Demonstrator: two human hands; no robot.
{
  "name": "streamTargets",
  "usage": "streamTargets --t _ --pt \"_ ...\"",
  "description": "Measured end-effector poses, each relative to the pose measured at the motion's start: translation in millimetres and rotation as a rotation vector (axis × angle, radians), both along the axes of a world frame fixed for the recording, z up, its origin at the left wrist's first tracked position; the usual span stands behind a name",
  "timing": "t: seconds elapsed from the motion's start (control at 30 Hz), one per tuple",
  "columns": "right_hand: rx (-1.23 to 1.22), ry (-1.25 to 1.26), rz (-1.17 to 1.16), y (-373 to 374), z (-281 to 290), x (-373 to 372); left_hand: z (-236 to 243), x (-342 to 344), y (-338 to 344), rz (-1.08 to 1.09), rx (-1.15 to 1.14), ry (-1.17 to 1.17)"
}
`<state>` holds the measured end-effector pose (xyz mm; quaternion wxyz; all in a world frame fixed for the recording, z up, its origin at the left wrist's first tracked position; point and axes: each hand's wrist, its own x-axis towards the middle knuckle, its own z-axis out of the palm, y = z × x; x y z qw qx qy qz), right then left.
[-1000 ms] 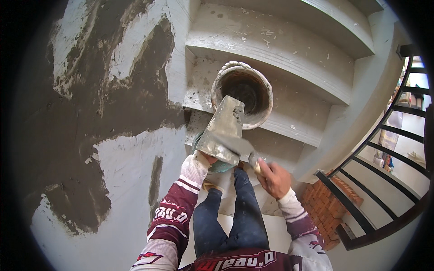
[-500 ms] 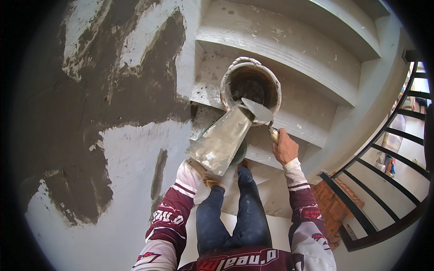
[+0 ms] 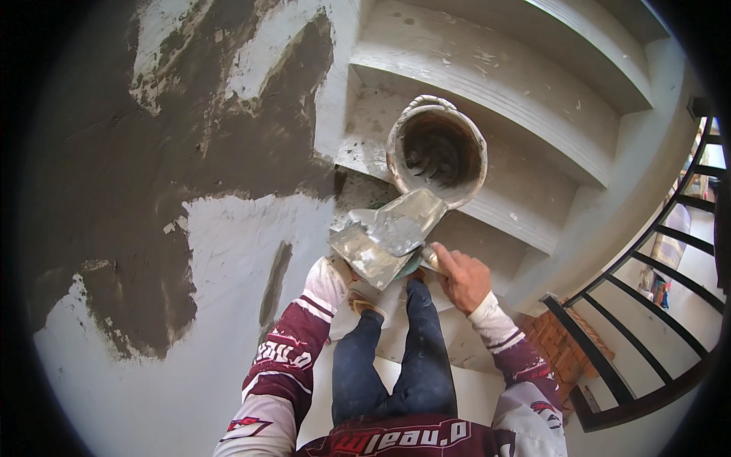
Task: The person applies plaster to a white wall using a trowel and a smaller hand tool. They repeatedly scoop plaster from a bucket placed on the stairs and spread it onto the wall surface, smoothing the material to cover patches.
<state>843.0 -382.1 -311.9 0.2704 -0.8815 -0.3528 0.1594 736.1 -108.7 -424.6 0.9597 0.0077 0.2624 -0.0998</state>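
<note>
Wall (image 3: pixel 145 206) partly coated grey, pale patches (image 3: pixel 240 236) uncoated; right hand (image 3: pixel 466 282) grips trowel (image 3: pixel 401 234), left hand (image 3: pixel 342 268) holds board (image 3: pixel 371 259).

Your sleeves (image 3: pixel 285 335) are maroon and white, with pale stripes, lettering and whitish cuffs (image 3: pixel 484 308). Your shirt (image 3: pixel 381 444) is maroon, lettered white and red; your trousers (image 3: pixel 421 358) dark blue; your left sandal (image 3: pixel 370 307) tan-strapped.
</note>
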Motion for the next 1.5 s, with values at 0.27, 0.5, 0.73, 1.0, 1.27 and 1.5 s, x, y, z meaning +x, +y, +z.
streamTargets --t 0.27,0.5,0.73,1.0,1.27,1.5 --pt "0.164 0.056 -0.091 -3.0 23.3 -14.5 3.6 -6.8 -0.3 0.010 -0.001 0.001" --pt "-0.293 -0.105 -0.320 -60.0 -48.9 18.9 5.6 -13.7 0.8 0.016 -0.011 0.018" --pt "-0.053 -0.014 -0.011 -35.8 -22.9 -20.1 6.3 -13.9 6.1 0.034 0.007 0.007" --pt "0.255 0.207 -0.260 -17.6 -4.6 -46.6 18.7 -32.3 6.9 0.049 0.004 0.040" --pt "0.245 0.179 -0.012 -24.1 3.3 -74.3 12.2 -33.8 3.0 0.050 0.013 0.029" --pt "0.269 0.129 -0.253 -7.7 -53.5 -43.4 19.9 -56.4 -2.9 0.052 -0.004 0.050"
